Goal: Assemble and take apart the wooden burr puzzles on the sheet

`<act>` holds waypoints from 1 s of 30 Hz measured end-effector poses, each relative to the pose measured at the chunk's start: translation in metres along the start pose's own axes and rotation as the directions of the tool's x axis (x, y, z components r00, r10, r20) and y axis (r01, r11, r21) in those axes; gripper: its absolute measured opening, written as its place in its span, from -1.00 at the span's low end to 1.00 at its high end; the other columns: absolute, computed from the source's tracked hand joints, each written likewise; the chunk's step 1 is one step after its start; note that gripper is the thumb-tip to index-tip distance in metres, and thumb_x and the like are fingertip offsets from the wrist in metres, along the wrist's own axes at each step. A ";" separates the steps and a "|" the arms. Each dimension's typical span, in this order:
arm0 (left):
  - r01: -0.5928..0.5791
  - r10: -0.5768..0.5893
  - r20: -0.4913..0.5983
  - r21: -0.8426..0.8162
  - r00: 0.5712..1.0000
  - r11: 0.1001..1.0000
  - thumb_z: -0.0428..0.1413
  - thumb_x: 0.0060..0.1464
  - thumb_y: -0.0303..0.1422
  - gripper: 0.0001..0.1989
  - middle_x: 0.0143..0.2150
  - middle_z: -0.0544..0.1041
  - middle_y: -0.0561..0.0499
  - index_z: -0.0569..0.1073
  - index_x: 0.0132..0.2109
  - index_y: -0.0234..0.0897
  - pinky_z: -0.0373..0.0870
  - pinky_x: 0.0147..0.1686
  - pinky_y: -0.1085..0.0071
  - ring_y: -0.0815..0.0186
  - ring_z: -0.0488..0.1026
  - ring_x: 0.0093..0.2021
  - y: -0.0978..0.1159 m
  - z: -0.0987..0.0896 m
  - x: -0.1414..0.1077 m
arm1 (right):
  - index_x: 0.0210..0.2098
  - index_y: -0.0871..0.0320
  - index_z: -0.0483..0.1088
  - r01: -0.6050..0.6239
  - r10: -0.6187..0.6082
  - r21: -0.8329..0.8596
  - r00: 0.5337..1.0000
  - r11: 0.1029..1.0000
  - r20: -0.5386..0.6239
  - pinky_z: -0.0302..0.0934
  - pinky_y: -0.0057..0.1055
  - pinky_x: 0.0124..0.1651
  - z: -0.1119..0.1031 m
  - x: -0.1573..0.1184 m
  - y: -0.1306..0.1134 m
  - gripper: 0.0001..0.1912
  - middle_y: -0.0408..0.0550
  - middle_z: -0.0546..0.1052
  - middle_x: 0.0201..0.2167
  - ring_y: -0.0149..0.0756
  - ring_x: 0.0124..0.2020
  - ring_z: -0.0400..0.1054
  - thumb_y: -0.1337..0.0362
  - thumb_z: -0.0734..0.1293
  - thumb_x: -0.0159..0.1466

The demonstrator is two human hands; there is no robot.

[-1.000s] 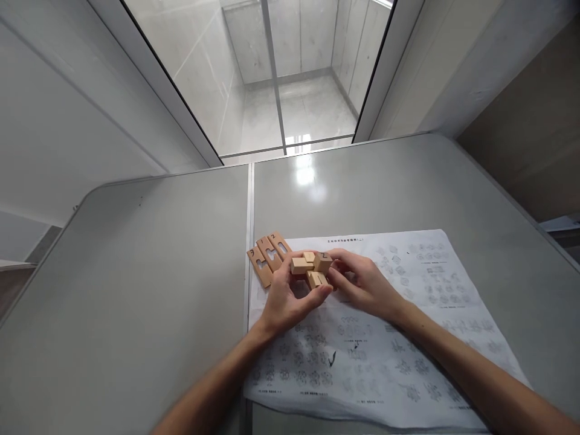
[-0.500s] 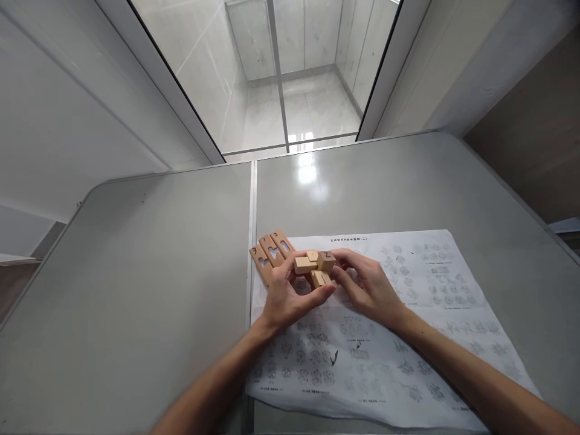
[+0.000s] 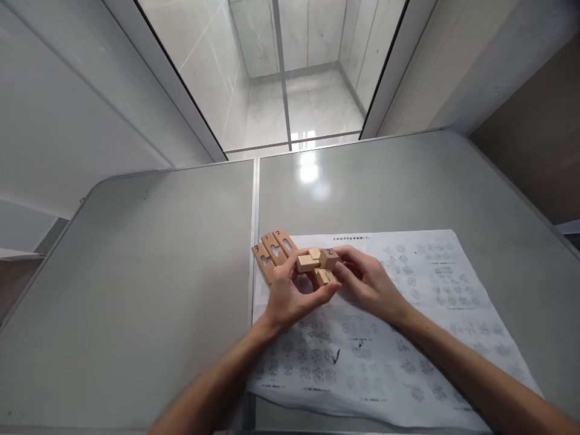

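Note:
Between my hands is a wooden interlocking puzzle (image 3: 314,260) made of pale blocks crossing one another; one block end is marked 2. My left hand (image 3: 290,296) curls round its left and near side, the thumb pressing on the lower block. From the right, my right hand (image 3: 369,281) closes its fingers on the puzzle's right side, with some fingertips hidden behind it. Just beyond my left hand lie three flat wooden pieces (image 3: 272,249) side by side, numbered 3, 1 and 2, each with a cut-out slot.
A large creased instruction sheet (image 3: 371,393) with printed diagrams lies under my hands. It rests on a grey table (image 3: 190,254) with a metal seam (image 3: 255,205) running front to back. Past the far edge is a framed glass panel (image 3: 312,90).
The view shifts slightly. Both hands keep their hold on the puzzle, which is tilted a little differently; the three flat pieces lie as before.

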State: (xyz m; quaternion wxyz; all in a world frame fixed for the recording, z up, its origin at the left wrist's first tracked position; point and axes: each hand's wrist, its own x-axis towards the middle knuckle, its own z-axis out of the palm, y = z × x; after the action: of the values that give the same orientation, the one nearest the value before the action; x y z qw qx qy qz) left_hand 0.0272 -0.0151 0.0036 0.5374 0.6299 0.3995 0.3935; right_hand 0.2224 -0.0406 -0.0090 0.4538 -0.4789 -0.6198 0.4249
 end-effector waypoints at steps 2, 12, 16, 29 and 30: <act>-0.049 0.051 -0.022 0.061 0.998 0.997 0.45 0.08 -0.07 -0.43 -0.02 0.71 -0.17 0.51 0.13 -0.24 0.67 -0.04 0.23 0.12 0.70 -0.06 0.000 0.000 -0.001 | 0.04 0.08 0.50 0.007 -0.007 0.009 1.000 1.000 0.009 0.47 -0.33 -0.23 -0.002 0.003 -0.001 -0.73 0.01 0.65 -0.15 -0.25 -0.28 0.55 0.06 0.28 0.57; -0.198 0.220 -0.063 0.253 0.973 0.947 0.50 0.02 -0.24 -0.35 -0.22 0.63 0.05 0.46 0.20 -0.19 0.56 -0.41 0.48 0.39 0.54 -0.39 -0.002 0.009 -0.003 | -0.33 0.07 0.32 0.138 -0.155 -0.189 0.985 0.972 -0.076 0.24 -0.39 -0.42 -0.010 0.002 -0.003 -0.66 -0.18 0.45 -0.49 -0.35 -0.51 0.30 0.06 0.26 0.54; -0.219 0.240 -0.045 0.281 0.970 0.934 0.45 0.06 -0.29 -0.42 -0.21 0.63 0.04 0.47 0.19 -0.20 0.55 -0.41 0.49 0.40 0.52 -0.39 -0.005 0.012 -0.002 | -0.44 0.06 0.17 0.162 -0.179 -0.247 0.983 0.955 -0.048 0.08 -0.42 -0.48 -0.006 0.000 -0.004 -0.62 -0.25 0.29 -0.58 -0.42 -0.58 0.16 0.18 0.26 0.52; -0.024 0.024 0.003 0.086 1.000 0.996 0.50 0.02 -0.20 -0.34 -0.11 0.68 -0.06 0.49 0.21 -0.21 0.65 -0.24 0.36 0.24 0.64 -0.20 0.001 0.003 0.000 | -0.23 0.07 0.33 0.006 -0.008 -0.024 0.995 1.000 -0.101 0.20 -0.40 -0.41 -0.007 0.001 -0.004 -0.66 -0.20 0.42 -0.47 -0.36 -0.51 0.27 0.05 0.16 0.61; -0.008 0.007 0.010 0.051 1.000 0.999 0.50 0.02 -0.20 -0.34 -0.08 0.68 -0.08 0.50 0.21 -0.21 0.66 -0.19 0.34 0.21 0.65 -0.16 0.002 0.002 0.000 | -0.14 0.06 0.35 -0.018 0.015 -0.024 0.993 1.000 -0.114 0.19 -0.41 -0.42 -0.007 0.001 -0.003 -0.73 -0.19 0.45 -0.44 -0.36 -0.50 0.28 0.03 0.21 0.58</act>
State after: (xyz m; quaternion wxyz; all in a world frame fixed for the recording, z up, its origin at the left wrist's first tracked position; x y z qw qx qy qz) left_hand 0.0294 -0.0158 0.0049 0.5215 0.6468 0.4045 0.3821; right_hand 0.2284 -0.0390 -0.0047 0.4787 -0.5131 -0.5942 0.3930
